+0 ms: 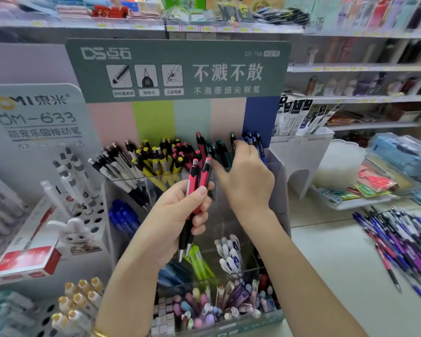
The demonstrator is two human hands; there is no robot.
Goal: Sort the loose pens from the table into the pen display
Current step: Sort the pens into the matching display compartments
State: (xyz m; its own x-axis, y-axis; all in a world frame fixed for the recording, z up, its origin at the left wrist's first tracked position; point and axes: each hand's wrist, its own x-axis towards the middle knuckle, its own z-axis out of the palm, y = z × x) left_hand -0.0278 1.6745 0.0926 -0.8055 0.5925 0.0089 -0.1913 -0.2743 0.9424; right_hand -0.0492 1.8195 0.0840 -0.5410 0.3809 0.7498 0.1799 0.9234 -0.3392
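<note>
Red-and-black pens (197, 190), two of them, are gripped upright in the left hand (180, 215) at centre, in front of the pen display (276, 181). The right hand (247, 178) is stretched toward 1 o'clock, fingers bent among the blue pens (253, 139) of the top row; whether one is pinched cannot be told. The upper compartments are well stocked by colour. A large pile of loose pens (404, 239) lies on the table (338, 263) at 4 o'clock, so much sorting is judged to remain.
</note>
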